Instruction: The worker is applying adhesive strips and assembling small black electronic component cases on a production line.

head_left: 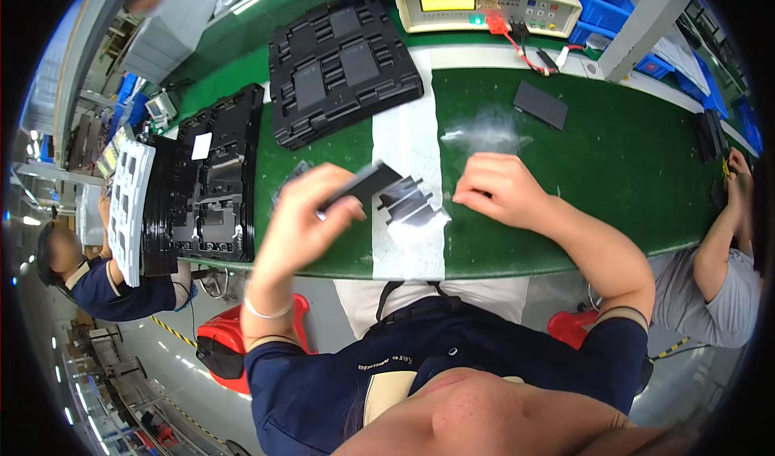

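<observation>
My left hand (303, 218) is closed on a flat dark rectangular pack (378, 178), gripped between thumb and fingers above the bench. Just beyond its right end lies a sheet of shiny film with black strips (409, 206), on the white band (408, 137) that runs across the bench. To the right of the band, my right hand (504, 191) hovers with curled fingers, thumb and forefinger pinched together. Anything between those fingertips is too small or hidden to make out. A crumpled clear plastic film (484, 135) rests behind that hand.
Another dark flat pack (541, 105) lies farther back on the green bench (597, 181). Black moulded trays (343, 69) stand at the back; more trays (211, 181) are stacked at left. A tester with a yellow display (484, 4) has red leads. Co-workers sit on both sides.
</observation>
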A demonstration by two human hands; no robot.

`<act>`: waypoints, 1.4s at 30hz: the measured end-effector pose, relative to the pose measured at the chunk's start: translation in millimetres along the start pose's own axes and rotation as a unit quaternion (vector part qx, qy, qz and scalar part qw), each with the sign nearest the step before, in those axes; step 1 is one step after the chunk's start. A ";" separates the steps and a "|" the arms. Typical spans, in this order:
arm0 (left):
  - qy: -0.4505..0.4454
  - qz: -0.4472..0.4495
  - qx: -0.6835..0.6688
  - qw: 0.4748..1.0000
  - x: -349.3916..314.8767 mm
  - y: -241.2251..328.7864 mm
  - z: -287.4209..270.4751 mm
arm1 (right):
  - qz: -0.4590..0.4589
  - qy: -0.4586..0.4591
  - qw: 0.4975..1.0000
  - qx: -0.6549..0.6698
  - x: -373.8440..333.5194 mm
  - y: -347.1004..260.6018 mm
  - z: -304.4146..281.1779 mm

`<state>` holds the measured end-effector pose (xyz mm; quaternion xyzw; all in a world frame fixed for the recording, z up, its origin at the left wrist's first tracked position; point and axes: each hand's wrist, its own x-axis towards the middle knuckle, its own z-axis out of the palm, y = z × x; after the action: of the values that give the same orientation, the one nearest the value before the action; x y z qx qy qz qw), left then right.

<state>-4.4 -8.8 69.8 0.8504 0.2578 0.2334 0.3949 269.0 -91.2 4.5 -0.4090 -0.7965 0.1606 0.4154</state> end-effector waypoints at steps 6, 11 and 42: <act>0.261 0.037 0.308 0.914 91.2 -61.7 -74.3 | -0.058 -0.017 0.998 -0.024 -5.9 -7.4 -6.2; 0.316 0.071 0.342 0.882 155.5 -123.8 -98.3 | -0.116 -0.048 0.991 -0.041 -13.7 -2.6 -2.5; 0.213 -0.069 0.011 0.974 283.7 -57.6 -100.0 | -0.109 -0.064 0.992 -0.006 -21.6 4.5 4.6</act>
<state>136.0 255.0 137.0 0.7655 0.3964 0.3790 0.3365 274.6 -105.0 -12.4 -0.3112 -0.8622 0.1349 0.3764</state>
